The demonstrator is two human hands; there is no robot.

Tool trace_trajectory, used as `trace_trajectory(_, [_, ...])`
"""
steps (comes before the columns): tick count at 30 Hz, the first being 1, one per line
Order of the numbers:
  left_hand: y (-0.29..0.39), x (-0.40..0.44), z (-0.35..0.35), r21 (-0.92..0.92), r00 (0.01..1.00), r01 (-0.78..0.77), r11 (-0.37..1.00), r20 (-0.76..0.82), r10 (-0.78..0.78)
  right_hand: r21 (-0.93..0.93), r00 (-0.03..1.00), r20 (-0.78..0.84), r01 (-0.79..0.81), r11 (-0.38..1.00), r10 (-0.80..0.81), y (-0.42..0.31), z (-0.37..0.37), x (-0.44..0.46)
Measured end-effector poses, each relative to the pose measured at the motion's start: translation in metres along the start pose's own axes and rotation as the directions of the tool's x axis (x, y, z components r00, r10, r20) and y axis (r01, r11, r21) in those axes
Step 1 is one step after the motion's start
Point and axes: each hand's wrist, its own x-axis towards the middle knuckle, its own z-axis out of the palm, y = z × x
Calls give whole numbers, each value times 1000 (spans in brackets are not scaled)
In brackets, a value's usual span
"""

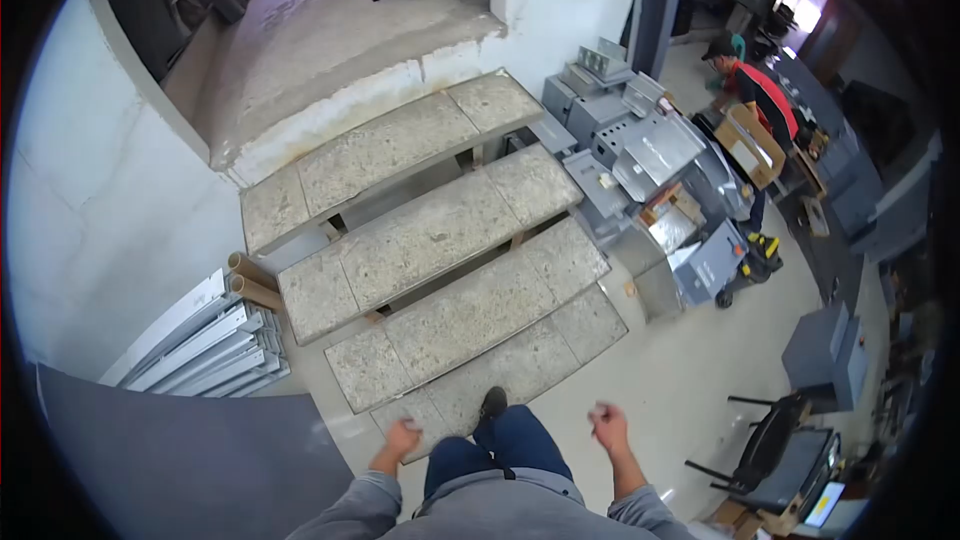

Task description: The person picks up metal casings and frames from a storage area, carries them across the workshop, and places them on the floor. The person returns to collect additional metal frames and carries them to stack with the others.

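Note:
My left hand (403,434) hangs in the air beside my left thigh, above the edge of the lowest stone step (490,370). Its fingers are loosely bent, and I see nothing held. On the other side, my right hand (608,426) is raised over the pale floor (660,390), fingers slightly curled and apart, touching nothing. A dark shoe (493,401) rests on the lowest step between the hands. Above it rise more speckled stone steps (430,235) towards a concrete landing (300,50).
Metal strips (200,345) and cardboard tubes (255,291) lie left of the steps, near a dark sheet (180,450). Grey metal boxes (660,155) crowd the right side. Beyond, a person in red and black (765,95) bends near a carton (750,147). A black chair (765,445) lies lower right.

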Motion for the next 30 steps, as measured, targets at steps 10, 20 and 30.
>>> trace_trajectory(10, [493,-191,-505,434,-264,-897,80,-674,690,-149,-359,-262,932,-330,-896,-615,-149,-100])
trace_trajectory(20, [564,-158,-697,744,-557,-639,-196,-272,785,-37,-562,-135,826,-562,-816,-828,-89,-63])
trace_trajectory(30, [665,-183,-862,771,-577,-578,-269,-152,803,63,-256,-380,952,-301,-889,-973,-114,-95])
